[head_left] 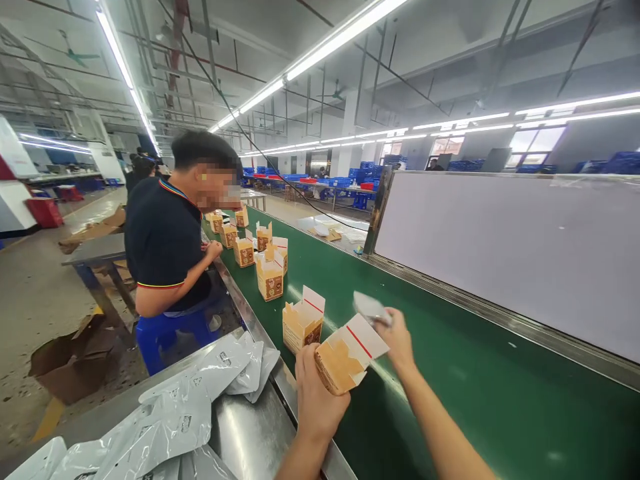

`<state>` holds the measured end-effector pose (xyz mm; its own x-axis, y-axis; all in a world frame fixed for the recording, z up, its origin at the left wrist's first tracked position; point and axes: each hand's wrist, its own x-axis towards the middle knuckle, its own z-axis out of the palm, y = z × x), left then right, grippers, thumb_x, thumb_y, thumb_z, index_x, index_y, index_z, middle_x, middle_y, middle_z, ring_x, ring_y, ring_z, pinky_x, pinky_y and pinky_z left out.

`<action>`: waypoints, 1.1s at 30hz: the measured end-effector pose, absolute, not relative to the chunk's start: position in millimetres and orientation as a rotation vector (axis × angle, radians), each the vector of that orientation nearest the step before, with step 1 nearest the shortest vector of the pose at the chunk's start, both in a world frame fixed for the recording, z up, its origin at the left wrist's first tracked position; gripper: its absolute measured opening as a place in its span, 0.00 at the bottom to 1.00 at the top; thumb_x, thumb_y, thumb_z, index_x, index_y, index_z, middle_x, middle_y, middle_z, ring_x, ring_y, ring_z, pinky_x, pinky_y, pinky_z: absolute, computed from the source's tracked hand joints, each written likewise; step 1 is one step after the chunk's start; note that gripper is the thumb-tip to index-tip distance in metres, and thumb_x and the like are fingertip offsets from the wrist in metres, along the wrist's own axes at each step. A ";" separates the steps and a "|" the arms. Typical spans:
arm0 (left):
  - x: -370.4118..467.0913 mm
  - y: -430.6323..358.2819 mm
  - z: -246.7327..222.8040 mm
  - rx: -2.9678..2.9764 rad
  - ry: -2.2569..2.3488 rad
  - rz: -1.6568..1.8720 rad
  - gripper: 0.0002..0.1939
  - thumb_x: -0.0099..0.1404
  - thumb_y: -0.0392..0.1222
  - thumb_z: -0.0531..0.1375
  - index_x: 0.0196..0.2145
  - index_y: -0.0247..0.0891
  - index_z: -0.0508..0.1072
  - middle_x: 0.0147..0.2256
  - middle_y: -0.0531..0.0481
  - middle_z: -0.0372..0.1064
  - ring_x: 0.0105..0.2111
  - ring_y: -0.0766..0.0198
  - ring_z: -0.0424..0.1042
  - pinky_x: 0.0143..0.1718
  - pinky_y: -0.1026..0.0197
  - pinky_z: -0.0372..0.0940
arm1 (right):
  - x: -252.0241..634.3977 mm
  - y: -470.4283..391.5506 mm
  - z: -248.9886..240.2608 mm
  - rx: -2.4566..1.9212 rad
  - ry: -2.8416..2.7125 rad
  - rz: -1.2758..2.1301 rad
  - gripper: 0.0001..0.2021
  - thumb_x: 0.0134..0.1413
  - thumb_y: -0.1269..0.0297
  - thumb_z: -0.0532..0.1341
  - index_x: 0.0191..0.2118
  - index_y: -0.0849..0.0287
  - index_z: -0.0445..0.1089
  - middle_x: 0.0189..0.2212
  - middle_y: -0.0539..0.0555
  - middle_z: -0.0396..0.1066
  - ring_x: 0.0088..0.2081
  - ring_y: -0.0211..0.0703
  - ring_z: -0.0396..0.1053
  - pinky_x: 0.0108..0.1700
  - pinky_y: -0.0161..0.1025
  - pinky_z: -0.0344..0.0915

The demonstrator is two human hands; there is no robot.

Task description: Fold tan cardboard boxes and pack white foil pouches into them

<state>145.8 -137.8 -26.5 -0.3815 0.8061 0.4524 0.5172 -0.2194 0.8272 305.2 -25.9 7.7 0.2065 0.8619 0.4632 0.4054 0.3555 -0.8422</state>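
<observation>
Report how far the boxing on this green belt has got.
Done: a row of open-flapped cartons already stands on the green belt, the nearest carton just ahead of the hands. In hand: the left hand holds an open carton tilted, and the right hand holds a silver pouch above it. Left: a pile of pouches lies on the steel table.

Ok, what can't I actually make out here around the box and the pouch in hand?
Head view only:
- Inside of the small orange-and-white cardboard box: its opening faces away, and the left hand covers its near side.
- Small grey foil pouch: motion-blurred, partly behind the right hand; print unreadable.
- Print on the grey plastic bags on the steel table: too small.
- Open cartons farther up the green conveyor belt: contents not visible.
</observation>
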 end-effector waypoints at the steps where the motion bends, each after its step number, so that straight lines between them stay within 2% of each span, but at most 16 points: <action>1: 147.3 -138.6 -27.8 1.602 1.790 1.645 0.32 0.45 0.29 0.58 0.50 0.39 0.58 0.46 0.42 0.60 0.51 0.49 0.62 0.53 0.42 0.62 | 326.7 -37.7 15.9 -1.225 -1.320 0.477 0.24 0.52 0.42 0.57 0.39 0.62 0.64 0.29 0.51 0.67 0.27 0.39 0.67 0.30 0.37 0.66; 4: 157.0 -142.2 -31.2 1.712 1.802 1.669 0.31 0.48 0.34 0.61 0.50 0.38 0.58 0.47 0.40 0.61 0.51 0.47 0.62 0.52 0.40 0.62 | 373.0 -94.6 49.8 -1.086 -1.150 0.512 0.26 0.46 0.41 0.59 0.44 0.57 0.63 0.36 0.53 0.69 0.36 0.44 0.69 0.34 0.38 0.68; 6: 166.0 -145.5 -32.0 1.773 1.789 1.721 0.31 0.49 0.38 0.63 0.51 0.37 0.58 0.47 0.39 0.61 0.51 0.47 0.62 0.51 0.40 0.63 | 381.1 -136.7 71.9 -1.034 -1.249 0.529 0.20 0.48 0.49 0.62 0.44 0.55 0.66 0.34 0.51 0.69 0.32 0.42 0.68 0.31 0.34 0.66; 9: 177.3 -151.6 -31.8 1.787 1.747 1.841 0.31 0.51 0.40 0.65 0.51 0.38 0.58 0.47 0.40 0.61 0.49 0.50 0.64 0.51 0.43 0.64 | 372.1 -178.1 88.6 -1.087 -1.649 0.343 0.06 0.55 0.59 0.60 0.35 0.55 0.70 0.30 0.50 0.68 0.27 0.37 0.65 0.26 0.31 0.62; 12: 182.7 -158.3 -33.2 1.754 1.714 1.899 0.32 0.51 0.39 0.65 0.52 0.38 0.57 0.47 0.40 0.59 0.49 0.51 0.64 0.49 0.44 0.66 | 366.6 -190.6 85.5 -1.187 -1.771 0.116 0.10 0.58 0.59 0.57 0.29 0.57 0.70 0.28 0.50 0.69 0.26 0.36 0.65 0.27 0.30 0.62; 15: 184.9 -164.5 -35.6 1.719 1.687 1.861 0.34 0.49 0.39 0.65 0.52 0.39 0.56 0.47 0.41 0.58 0.49 0.51 0.64 0.49 0.44 0.66 | 375.1 -192.4 76.9 -1.353 -1.563 0.016 0.11 0.56 0.56 0.59 0.31 0.58 0.70 0.23 0.48 0.68 0.23 0.37 0.64 0.23 0.30 0.61; 17: 187.0 -167.7 -36.0 1.707 1.675 1.839 0.33 0.49 0.38 0.64 0.52 0.39 0.56 0.48 0.41 0.58 0.50 0.51 0.64 0.51 0.44 0.65 | 380.9 -193.8 73.0 -1.399 -1.479 -0.069 0.09 0.55 0.57 0.60 0.34 0.58 0.70 0.24 0.48 0.69 0.23 0.38 0.65 0.22 0.30 0.61; 20: 191.3 -170.9 -34.5 1.743 1.633 1.844 0.32 0.50 0.35 0.63 0.52 0.40 0.55 0.49 0.41 0.57 0.51 0.52 0.63 0.52 0.45 0.64 | 377.1 -197.2 68.3 -1.211 -1.760 -0.264 0.06 0.57 0.67 0.56 0.35 0.57 0.71 0.31 0.50 0.72 0.30 0.39 0.70 0.31 0.32 0.67; 23: 195.1 -173.7 -33.2 1.802 1.597 1.875 0.31 0.53 0.34 0.61 0.53 0.40 0.55 0.49 0.41 0.57 0.51 0.53 0.63 0.52 0.46 0.65 | 360.1 -200.8 63.4 -0.947 -2.141 -0.354 0.18 0.54 0.79 0.49 0.41 0.56 0.71 0.38 0.51 0.73 0.39 0.40 0.70 0.42 0.35 0.68; 26: 200.3 -180.2 -34.8 1.994 1.442 1.820 0.29 0.55 0.32 0.58 0.53 0.42 0.55 0.50 0.41 0.56 0.53 0.54 0.61 0.54 0.47 0.63 | 347.6 -204.0 63.0 -0.946 -2.418 -0.081 0.24 0.50 0.82 0.45 0.47 0.56 0.69 0.40 0.51 0.73 0.43 0.42 0.70 0.48 0.39 0.68; 28: 208.0 -188.1 -36.8 2.127 1.333 1.682 0.29 0.55 0.33 0.59 0.54 0.43 0.55 0.52 0.41 0.56 0.54 0.52 0.60 0.54 0.45 0.62 | 350.1 -205.7 64.2 -0.995 -2.555 0.249 0.21 0.48 0.78 0.49 0.45 0.56 0.69 0.39 0.53 0.72 0.42 0.44 0.70 0.49 0.41 0.68; 31: 226.5 -202.5 -37.9 2.083 1.360 1.447 0.31 0.52 0.34 0.61 0.53 0.43 0.57 0.51 0.40 0.57 0.52 0.48 0.61 0.54 0.42 0.60 | 368.4 -207.5 58.2 -0.927 -2.678 0.643 0.14 0.41 0.70 0.61 0.39 0.57 0.71 0.36 0.52 0.72 0.37 0.45 0.71 0.43 0.37 0.71; 33: 237.9 -209.6 -35.8 1.916 1.387 1.303 0.33 0.47 0.34 0.63 0.52 0.41 0.60 0.49 0.39 0.59 0.50 0.46 0.62 0.54 0.42 0.60 | 381.9 -209.1 47.1 -0.952 -2.537 0.565 0.16 0.43 0.66 0.64 0.42 0.55 0.70 0.35 0.51 0.73 0.34 0.43 0.71 0.36 0.33 0.73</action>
<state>237.9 -209.6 -35.8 0.0546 0.9000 0.4324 0.4877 -0.4019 0.7750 381.9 -209.1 47.1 -0.7025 0.6833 0.1990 0.5341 0.6910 -0.4870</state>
